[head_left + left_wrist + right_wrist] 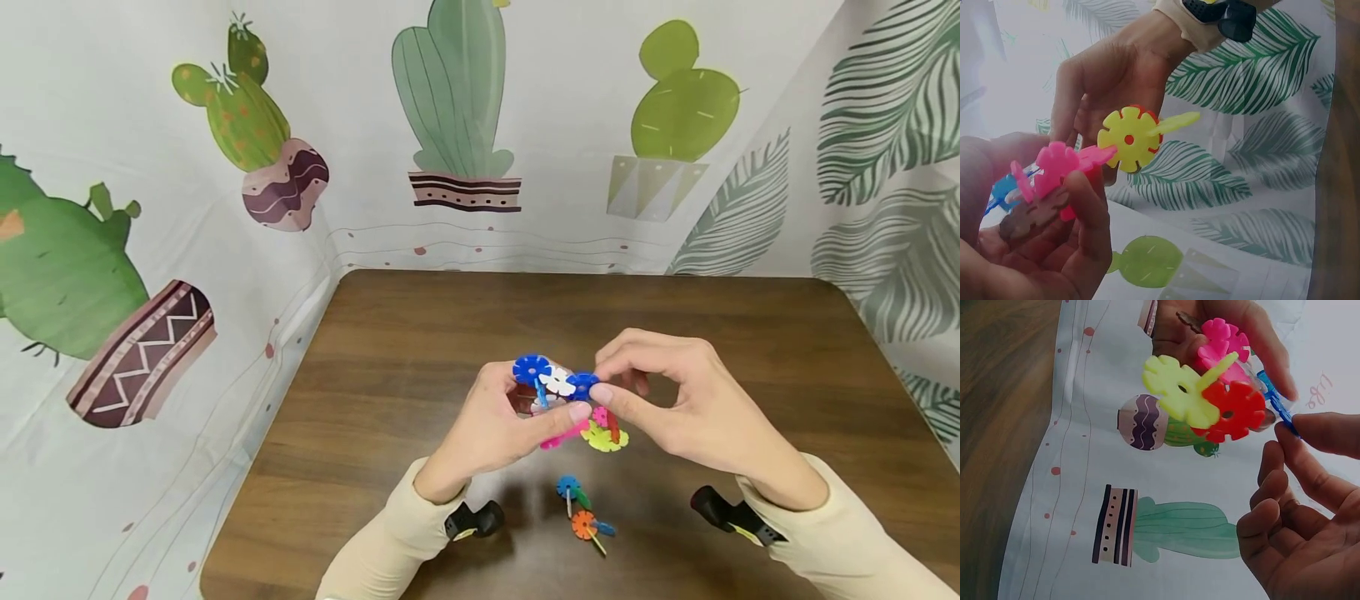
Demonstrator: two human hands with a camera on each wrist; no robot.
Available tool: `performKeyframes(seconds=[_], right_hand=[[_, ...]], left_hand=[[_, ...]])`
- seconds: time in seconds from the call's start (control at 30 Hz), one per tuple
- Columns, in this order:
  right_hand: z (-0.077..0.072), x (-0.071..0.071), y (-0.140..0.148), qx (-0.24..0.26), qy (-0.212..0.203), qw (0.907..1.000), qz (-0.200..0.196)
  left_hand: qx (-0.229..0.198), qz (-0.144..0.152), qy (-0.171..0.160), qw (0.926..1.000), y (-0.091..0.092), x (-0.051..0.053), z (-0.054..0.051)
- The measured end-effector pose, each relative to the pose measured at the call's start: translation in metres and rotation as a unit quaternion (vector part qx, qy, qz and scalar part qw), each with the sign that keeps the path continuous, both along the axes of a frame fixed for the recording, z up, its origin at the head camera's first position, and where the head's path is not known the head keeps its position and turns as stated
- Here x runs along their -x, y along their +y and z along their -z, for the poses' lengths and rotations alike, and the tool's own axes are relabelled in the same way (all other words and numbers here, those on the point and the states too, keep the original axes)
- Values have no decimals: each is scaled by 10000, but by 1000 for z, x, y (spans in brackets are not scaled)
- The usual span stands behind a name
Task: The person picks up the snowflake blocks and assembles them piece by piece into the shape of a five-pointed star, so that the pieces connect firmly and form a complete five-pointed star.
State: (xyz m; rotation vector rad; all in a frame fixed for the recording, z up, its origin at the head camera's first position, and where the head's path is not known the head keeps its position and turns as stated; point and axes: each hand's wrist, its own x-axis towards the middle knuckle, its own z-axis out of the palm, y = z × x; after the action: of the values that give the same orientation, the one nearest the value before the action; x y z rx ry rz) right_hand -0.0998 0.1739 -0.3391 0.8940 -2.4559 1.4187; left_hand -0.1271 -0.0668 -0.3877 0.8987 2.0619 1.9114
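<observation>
My left hand (487, 429) grips a joined cluster of notched plastic flower discs above the table. Along its top run a blue disc (529, 367), a white disc (557, 381) and a second blue disc (581, 386). My right hand (705, 408) pinches that second blue disc at its edge between thumb and forefinger. Lower in the cluster, the right wrist view shows a pink disc (1215, 347), a red disc (1244, 412) and a yellow disc (1163, 378). A brown disc (1032, 219) sits within the left fingers, partly hidden.
Below the hands, a smaller joined group lies on the wooden table (420, 325), with a blue disc (567, 483), a green disc (582, 499) and an orange disc (581, 527). A white cloth (360, 100) printed with cacti and leaves hangs behind the table.
</observation>
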Motion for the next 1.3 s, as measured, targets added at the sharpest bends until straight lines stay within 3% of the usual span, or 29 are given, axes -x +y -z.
performKeyframes(seconds=[0.13,0.27,0.43,0.53,0.63,0.8,0.97,1.13,1.3], right_hand=[[1,2,1,17,80,10000,43],[9,10,9,-68,213,9989,416],[36,28,23,-555,-243,9920,1109],[56,36,29,-843,-576,9873,1219],[74,39,30,-1038,-808,9868,943],[105,32,17,-1378,-1206,9830,-101],[130,17,0,-2119,-1534,9593,-1066],[146,4,-8,-2727,-1835,9374,-1148],[157,-1,-12,-2849,-1836,9365,-904]], left_hand=[[45,-135,-2,9999,-1,1,0],[166,-366,-36,9992,-6,3,-3],[196,-628,-26,9978,-17,6,-8],[213,-706,-26,9973,-21,8,-11],[182,-738,-33,9971,-24,8,-14],[120,-784,-22,9968,-27,8,-18],[103,-811,-92,9966,-28,7,-20],[11,-738,-167,9971,-26,7,-19],[65,-745,-178,9970,-26,7,-17]])
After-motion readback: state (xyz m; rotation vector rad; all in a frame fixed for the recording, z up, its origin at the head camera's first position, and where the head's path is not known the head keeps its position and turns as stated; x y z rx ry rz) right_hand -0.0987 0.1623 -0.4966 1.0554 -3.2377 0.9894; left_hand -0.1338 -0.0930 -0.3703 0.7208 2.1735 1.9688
